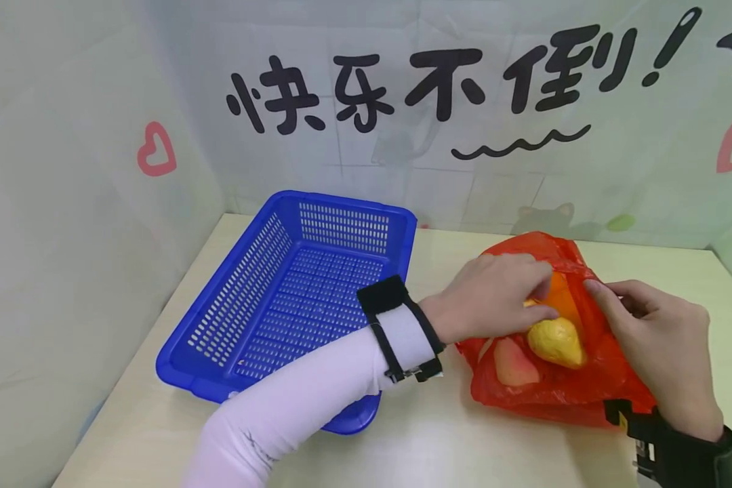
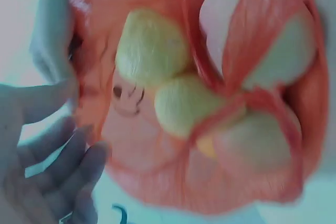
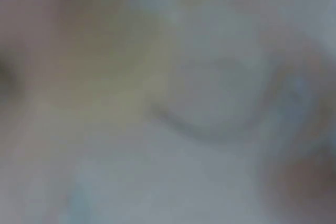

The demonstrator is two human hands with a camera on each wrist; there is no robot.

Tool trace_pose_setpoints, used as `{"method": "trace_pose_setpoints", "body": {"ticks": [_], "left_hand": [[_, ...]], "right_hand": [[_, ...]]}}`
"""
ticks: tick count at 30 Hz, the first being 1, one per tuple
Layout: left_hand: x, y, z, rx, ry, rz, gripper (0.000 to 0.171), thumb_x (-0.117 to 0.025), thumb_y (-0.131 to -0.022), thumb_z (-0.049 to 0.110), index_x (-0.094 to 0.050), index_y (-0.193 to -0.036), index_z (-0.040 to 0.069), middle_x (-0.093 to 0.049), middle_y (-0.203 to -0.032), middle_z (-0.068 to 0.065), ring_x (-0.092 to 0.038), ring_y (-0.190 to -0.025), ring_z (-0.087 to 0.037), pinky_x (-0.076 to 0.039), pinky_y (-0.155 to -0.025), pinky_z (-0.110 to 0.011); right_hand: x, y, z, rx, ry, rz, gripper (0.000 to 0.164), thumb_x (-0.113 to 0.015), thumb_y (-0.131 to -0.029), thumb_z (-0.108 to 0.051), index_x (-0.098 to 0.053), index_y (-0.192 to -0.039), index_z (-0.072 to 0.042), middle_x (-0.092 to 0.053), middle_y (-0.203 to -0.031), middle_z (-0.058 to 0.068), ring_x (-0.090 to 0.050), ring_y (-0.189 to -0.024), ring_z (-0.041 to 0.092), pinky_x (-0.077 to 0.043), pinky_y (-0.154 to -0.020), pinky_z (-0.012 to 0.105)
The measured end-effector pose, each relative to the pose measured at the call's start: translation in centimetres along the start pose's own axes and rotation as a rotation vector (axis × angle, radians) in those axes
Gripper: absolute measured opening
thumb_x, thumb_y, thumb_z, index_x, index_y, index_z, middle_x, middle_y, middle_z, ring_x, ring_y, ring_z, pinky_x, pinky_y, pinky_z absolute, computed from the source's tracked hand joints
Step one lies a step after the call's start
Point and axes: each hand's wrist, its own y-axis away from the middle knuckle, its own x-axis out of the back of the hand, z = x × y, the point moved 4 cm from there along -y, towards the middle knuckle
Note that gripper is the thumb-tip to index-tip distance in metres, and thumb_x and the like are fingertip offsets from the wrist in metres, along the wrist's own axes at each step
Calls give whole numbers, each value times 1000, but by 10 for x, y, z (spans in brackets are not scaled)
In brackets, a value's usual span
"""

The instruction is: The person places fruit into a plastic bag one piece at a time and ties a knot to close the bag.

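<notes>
A red plastic bag [image 1: 561, 400] sits on the right of the table, its mouth spread wide. Inside show a yellow lemon-like fruit [image 1: 558, 343], a pinkish peach-like fruit [image 1: 515, 364] and something orange [image 1: 563, 298]. Over the mouth reaches my left hand [image 1: 503, 295], thumb beside the yellow fruit, thumb and fingers apart. My right hand [image 1: 665, 332] pinches the bag's right edge between thumb and fingers. In the left wrist view, the left fingers [image 2: 58, 161] lie at the bag's side, near a yellowish fruit [image 2: 152, 48]. Blur fills the right wrist view.
A blue plastic basket [image 1: 280, 217] with slotted walls stands on the left of the pale table [image 1: 451, 440], under my left forearm. Behind the table hangs a white backdrop [image 1: 366, 169] with black lettering, and another panel rises on the left.
</notes>
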Motion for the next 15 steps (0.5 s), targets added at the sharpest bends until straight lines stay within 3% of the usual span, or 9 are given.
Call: {"method": "trace_pose_setpoints", "body": {"ticks": [2, 3, 7, 9, 11, 15], "left_hand": [[5, 10, -14, 86, -10, 44, 36, -62, -91, 54, -54, -92, 19, -54, -81, 6, -51, -71, -5, -39, -53, -15], [5, 14, -20, 135, -23, 33, 41, -63, -88, 58, -52, -90, 18, -52, -79, 5, -51, -69, -7, -39, -52, -16], [-8, 31, -36, 256, -112, -170, 49, -68, -80, 65, -59, -91, 19, -55, -78, 3, -54, -72, -11, -42, -56, -21], [-15, 37, -38, 266, -143, -272, 43, -72, -80, 58, -65, -96, 19, -58, -78, 3, -56, -74, -13, -43, -60, -22], [-18, 40, -37, 259, -164, -329, 33, -73, -83, 47, -69, -100, 18, -60, -76, 3, -57, -74, -14, -43, -62, -22], [-10, 42, -37, 256, -183, -347, 15, -67, -90, 28, -69, -99, 16, -59, -77, 0, -57, -73, -15, -42, -61, -22]], "right_hand": [[0, -1, 0, -13, 8, -9, 21, -74, -88, -18, -76, -91, 3, -68, -69, 19, -40, -55, -13, -36, -52, 5], [0, -1, 0, -19, 11, -13, 21, -74, -88, -19, -76, -90, 2, -68, -70, 19, -41, -55, -13, -36, -52, 5], [-1, 0, 1, -36, 22, -20, 23, -74, -89, -21, -76, -90, 2, -68, -70, 19, -40, -55, -13, -36, -52, 5], [-2, 0, 1, -29, 22, -18, 23, -74, -88, -20, -76, -91, 2, -69, -71, 19, -40, -55, -14, -36, -53, 4], [-2, 0, 1, -27, 19, -20, 24, -74, -89, -21, -76, -92, 2, -69, -72, 20, -40, -56, -14, -36, -54, 3], [-3, -1, 0, -25, 23, -28, 25, -73, -89, -22, -75, -94, 3, -70, -74, 22, -40, -56, -13, -36, -54, 3]]}}
